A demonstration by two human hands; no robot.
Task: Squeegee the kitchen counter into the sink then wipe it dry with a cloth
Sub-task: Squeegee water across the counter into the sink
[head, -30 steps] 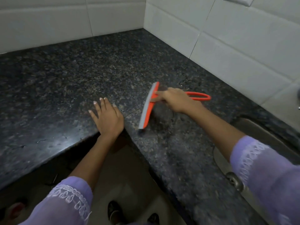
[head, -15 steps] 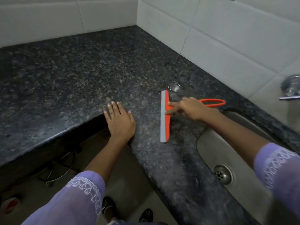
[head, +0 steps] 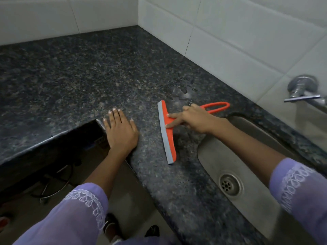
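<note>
Right hand [head: 194, 119]: grasping the orange squeegee [head: 169, 131] at the neck where handle meets head; two fingers [head: 172, 115] extended forward and pressed flat on the orange head, remaining fingers curled over the handle. Forearm crosses above the near corner of the sink [head: 247, 174]; lilac sleeve [head: 299, 190] with white embroidered cuff at lower right.

Left hand [head: 120, 131]: released, palm down, fingers together and flat on the tabletop [head: 70, 76] at the inner corner of its front edge; holds nothing. Matching lilac sleeve at lower left.

Squeegee: lies on the tabletop between the left hand and the sink, near the sink's left rim. Grey rubber blade [head: 163, 133] along the edge away from the sink, touching the stone; looped orange handle [head: 216, 106] points toward the tiled wall [head: 230, 41].

Tabletop: dark speckled granite, L-shaped, running into a corner. Water beads and a wet patch [head: 180, 89] just beyond the squeegee head, near the wall.

Sink: stainless steel, set into the tabletop at right; round drain strainer [head: 230, 184] in its floor.

Tap [head: 304, 91]: chrome, mounted on the wall above the sink, lever pointing left.

Wall: large white tiles on both sides of the corner.

Floor below the tabletop edge: dark cables [head: 56, 184]; dark footwear [head: 152, 230] partly visible.
</note>
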